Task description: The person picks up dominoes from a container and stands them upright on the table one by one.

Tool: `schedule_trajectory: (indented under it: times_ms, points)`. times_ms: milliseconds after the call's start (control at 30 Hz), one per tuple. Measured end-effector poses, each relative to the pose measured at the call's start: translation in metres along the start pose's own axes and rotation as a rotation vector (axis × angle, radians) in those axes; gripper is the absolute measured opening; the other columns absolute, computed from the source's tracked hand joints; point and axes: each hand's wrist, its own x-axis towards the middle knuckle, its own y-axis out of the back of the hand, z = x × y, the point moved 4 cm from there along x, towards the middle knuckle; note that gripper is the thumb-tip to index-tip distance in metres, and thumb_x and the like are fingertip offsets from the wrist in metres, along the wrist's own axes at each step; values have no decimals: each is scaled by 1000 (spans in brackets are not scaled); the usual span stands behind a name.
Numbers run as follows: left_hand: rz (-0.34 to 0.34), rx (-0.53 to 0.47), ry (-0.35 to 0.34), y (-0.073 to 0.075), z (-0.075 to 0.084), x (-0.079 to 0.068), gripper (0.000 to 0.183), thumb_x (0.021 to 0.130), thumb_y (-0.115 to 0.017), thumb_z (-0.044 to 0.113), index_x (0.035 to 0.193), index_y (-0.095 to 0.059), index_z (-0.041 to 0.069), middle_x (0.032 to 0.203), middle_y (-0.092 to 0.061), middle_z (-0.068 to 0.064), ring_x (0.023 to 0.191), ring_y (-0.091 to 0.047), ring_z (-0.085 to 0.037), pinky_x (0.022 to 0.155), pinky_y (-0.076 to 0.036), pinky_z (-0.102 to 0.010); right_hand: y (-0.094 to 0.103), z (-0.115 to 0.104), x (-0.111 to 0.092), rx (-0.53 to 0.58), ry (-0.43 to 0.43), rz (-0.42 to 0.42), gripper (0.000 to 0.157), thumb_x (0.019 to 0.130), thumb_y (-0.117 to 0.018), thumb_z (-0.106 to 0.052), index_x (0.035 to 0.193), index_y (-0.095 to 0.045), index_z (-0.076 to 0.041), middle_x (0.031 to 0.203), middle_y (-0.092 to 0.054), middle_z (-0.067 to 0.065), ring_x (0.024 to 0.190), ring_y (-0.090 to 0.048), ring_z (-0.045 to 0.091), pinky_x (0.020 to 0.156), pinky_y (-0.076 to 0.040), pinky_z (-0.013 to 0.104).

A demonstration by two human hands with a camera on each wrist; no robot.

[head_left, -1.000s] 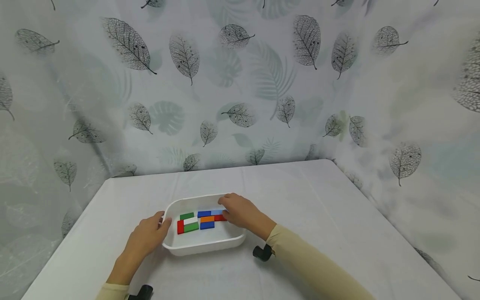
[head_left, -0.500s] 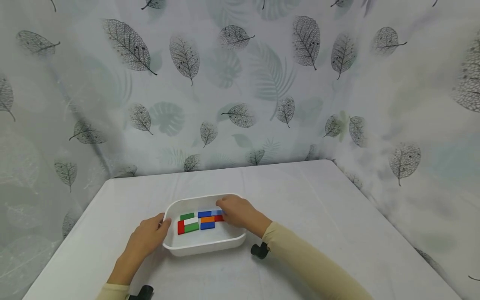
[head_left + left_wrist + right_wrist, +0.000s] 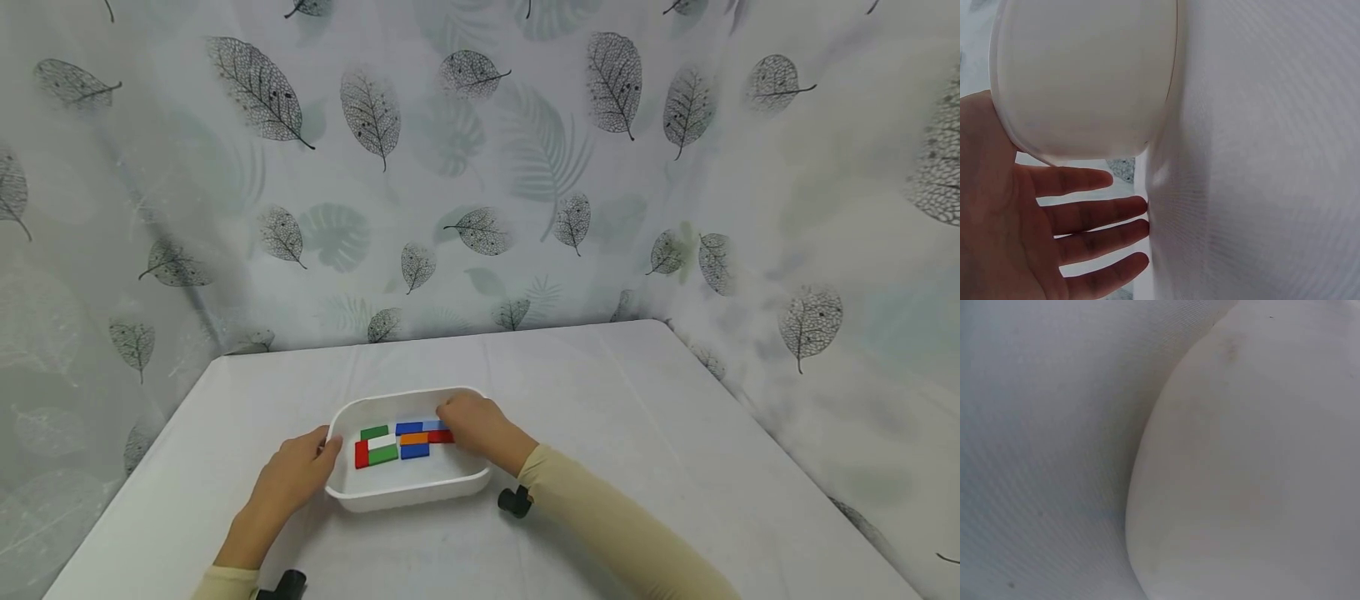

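A white plastic tray (image 3: 408, 497) holds flat coloured blocks. On its left lie a red block (image 3: 362, 454), a white block (image 3: 381, 442) and two green blocks, one of them a green block (image 3: 383, 455) at the front. Farther right, an orange block (image 3: 414, 438) lies between dark blue ones, beside a red block (image 3: 440, 437) and a light blue block (image 3: 433, 426). My left hand (image 3: 295, 468) rests at the left rim, thumb over it, fingers straight outside. My right hand (image 3: 480, 427) reaches over the right end, fingertips down at the light blue and red blocks, their grip hidden.
The tray stands on a table covered in white cloth (image 3: 637, 467). Leaf-printed curtains (image 3: 480, 167) hang behind and at both sides. Black wrist cameras (image 3: 514, 502) sit under both forearms.
My right hand and sleeve have shifted slightly left, and its fingers now reach lower into the tray. My left hand, the tray and the visible blocks stay as they were.
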Motion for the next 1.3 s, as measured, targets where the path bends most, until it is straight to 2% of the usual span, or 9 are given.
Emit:
schedule_trajectory:
  times_ms: [333, 600, 800, 1033, 1300]
  points:
    - [2, 6, 11, 1, 1, 0, 46, 106, -53, 29, 137, -59, -4, 118, -69, -26, 85, -64, -29, 70, -57, -51, 4, 2, 0, 38, -31, -29, 14, 97, -76, -19, 108, -75, -11, 93, -64, 2, 82, -57, 15, 80, -58, 32]
    - [2, 6, 4, 1, 1, 0, 45, 106, -52, 28, 137, -59, -5, 118, -69, -26, 84, -63, -29, 70, -57, -51, 5, -1, -2, -57, 10, -26, 17, 96, -78, -22, 108, -77, -10, 92, -67, 4, 81, -59, 15, 83, -57, 31]
    - [-1, 4, 3, 0, 0, 1, 45, 106, -52, 28, 136, -60, -4, 115, -70, -24, 80, -61, -27, 64, -55, -46, 5, -2, -2, -93, 42, -2, 17, 96, -78, -22, 108, -77, -9, 92, -68, 4, 81, -60, 15, 84, -56, 29]
    - [-5, -5, 2, -1, -1, 2, 45, 106, -52, 29, 136, -60, -4, 112, -70, -22, 78, -58, -26, 62, -51, -42, 4, 2, 0, 5, -4, -13, 17, 93, -81, -21, 105, -76, -10, 87, -63, 2, 79, -56, 15, 82, -56, 28]
    - [-7, -3, 7, -2, -2, 2, 46, 106, -52, 29, 137, -59, -4, 116, -69, -24, 80, -60, -27, 63, -53, -43, 5, 4, 0, 83, -35, -4, 20, 89, -85, -26, 95, -72, -12, 80, -58, -1, 78, -54, 14, 78, -54, 24]
